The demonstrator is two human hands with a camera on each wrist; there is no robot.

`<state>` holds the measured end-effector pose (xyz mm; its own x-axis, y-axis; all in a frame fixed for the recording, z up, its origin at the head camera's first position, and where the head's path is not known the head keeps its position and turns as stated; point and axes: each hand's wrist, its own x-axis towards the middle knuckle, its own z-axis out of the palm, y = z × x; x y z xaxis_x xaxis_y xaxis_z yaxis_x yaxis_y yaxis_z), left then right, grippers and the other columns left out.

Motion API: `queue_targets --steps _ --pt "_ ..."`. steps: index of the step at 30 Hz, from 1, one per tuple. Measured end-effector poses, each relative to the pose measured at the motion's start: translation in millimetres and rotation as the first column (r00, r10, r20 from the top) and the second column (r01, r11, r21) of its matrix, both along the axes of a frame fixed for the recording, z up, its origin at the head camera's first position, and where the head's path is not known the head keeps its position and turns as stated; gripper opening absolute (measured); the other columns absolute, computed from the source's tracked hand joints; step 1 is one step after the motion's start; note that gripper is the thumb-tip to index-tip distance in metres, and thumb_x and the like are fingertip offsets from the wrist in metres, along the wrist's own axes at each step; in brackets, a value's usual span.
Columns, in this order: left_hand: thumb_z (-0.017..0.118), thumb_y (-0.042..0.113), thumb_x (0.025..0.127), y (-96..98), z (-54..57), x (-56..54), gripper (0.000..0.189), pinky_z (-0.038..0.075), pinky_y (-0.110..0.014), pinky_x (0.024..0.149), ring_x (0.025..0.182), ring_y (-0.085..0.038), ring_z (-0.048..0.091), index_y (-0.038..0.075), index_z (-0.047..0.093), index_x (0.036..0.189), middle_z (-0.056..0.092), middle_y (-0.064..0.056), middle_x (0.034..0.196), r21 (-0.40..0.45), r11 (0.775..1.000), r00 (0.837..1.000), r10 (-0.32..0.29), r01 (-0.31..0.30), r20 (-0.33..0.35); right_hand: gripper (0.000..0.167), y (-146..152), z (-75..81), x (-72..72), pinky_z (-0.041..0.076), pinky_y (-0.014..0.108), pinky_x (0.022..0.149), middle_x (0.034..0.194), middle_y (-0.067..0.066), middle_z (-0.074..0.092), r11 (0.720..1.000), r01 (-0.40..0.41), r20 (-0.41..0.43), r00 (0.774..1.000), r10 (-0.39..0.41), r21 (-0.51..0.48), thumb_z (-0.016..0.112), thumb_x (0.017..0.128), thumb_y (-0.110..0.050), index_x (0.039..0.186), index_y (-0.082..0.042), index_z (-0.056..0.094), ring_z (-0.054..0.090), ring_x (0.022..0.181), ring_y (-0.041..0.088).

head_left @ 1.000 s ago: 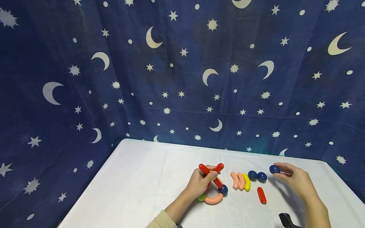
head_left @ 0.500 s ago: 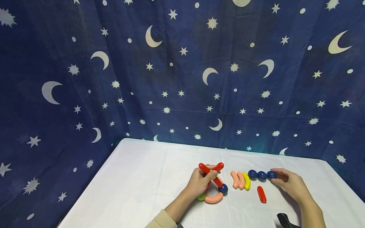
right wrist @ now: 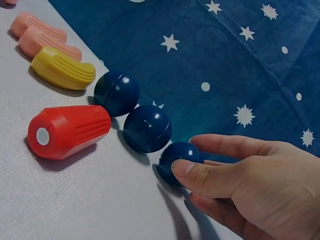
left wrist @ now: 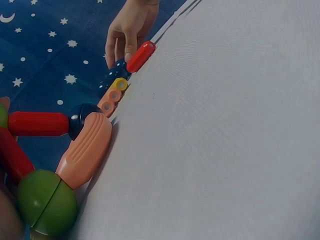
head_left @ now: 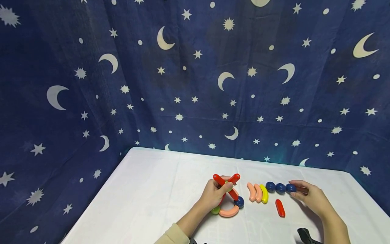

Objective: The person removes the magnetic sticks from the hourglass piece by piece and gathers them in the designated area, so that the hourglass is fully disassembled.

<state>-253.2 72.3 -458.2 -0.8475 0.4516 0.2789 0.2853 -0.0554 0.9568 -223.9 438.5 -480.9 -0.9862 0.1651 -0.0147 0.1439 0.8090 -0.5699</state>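
Note:
My left hand (head_left: 211, 196) grips a built frame of magnetic rods and balls. Two red rods (head_left: 234, 194) stick up from it, crossing in the head view; a green ball (left wrist: 47, 202), a peach curved rod (left wrist: 87, 150) and a blue ball (head_left: 239, 202) form its lower part. On the right, my right hand (head_left: 313, 198) pinches a dark blue ball (right wrist: 175, 152) between thumb and fingers. This ball sits at the right end of a row with two more blue balls (right wrist: 148, 129), low over the white cloth. Part of the frame is hidden behind my left fingers.
Two peach curved rods (head_left: 254, 193) and a yellow curved rod (head_left: 264, 194) lie side by side between the frame and the ball row. A red straight rod (head_left: 280, 208) lies in front of the balls. A starry blue curtain (head_left: 195, 84) hangs behind the white table (head_left: 146, 189).
My right hand has brought its blue ball left and down to the end of the row, then stayed there. The left hand and its frame have kept their place.

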Motion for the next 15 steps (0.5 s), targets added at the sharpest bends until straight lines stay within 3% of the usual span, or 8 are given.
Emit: queue_targets --steps 6,11,13,15 --pt "0.059 0.02 0.094 -0.2 0.3 -0.3 0.026 0.044 -0.017 0.076 0.088 0.001 0.057 0.003 0.068 0.11 0.071 -0.017 0.101 -0.006 1.0 1.0 -0.005 0.005 -0.004 0.057 3.2 3.1 2.1 0.047 0.055 0.089 0.123 0.029 0.058 1.0 -0.028 -0.026 0.999 0.028 0.008 0.074 0.081 -0.024 0.128 0.002 0.054 0.059 0.109 0.044" --pt "0.059 0.021 0.094 -0.1 1.9 0.4 0.027 0.032 -0.015 0.053 0.07 0.002 0.048 0.003 0.068 0.113 0.07 -0.019 0.1 -0.008 1.0 1.0 -0.005 0.005 0.002 0.057 5.3 5.7 5.1 0.048 0.053 0.086 0.123 0.028 0.059 0.999 -0.03 -0.067 0.997 0.031 0.012 0.073 0.082 -0.028 0.127 0.003 0.055 0.059 0.108 0.044" --pt "0.059 0.021 0.094 -0.1 2.5 0.7 0.029 0.024 -0.017 0.049 0.066 0.001 0.045 0.003 0.067 0.114 0.07 -0.022 0.101 -0.008 1.0 1.0 -0.007 0.007 0.008 0.055 5.6 7.0 6.0 0.048 0.053 0.086 0.123 0.028 0.059 0.999 -0.025 -0.081 0.996 0.026 0.021 0.072 0.083 -0.028 0.127 0.002 0.055 0.059 0.109 0.045" --pt "0.059 0.022 0.094 -0.1 2.6 0.9 0.029 0.023 -0.017 0.047 0.064 0.0 0.045 0.002 0.067 0.114 0.069 -0.024 0.102 -0.003 1.0 1.0 -0.009 0.009 0.017 0.055 5.8 8.0 6.8 0.047 0.055 0.087 0.123 0.028 0.059 0.999 -0.023 -0.083 0.996 0.025 0.022 0.071 0.084 -0.029 0.127 0.002 0.055 0.058 0.109 0.046"
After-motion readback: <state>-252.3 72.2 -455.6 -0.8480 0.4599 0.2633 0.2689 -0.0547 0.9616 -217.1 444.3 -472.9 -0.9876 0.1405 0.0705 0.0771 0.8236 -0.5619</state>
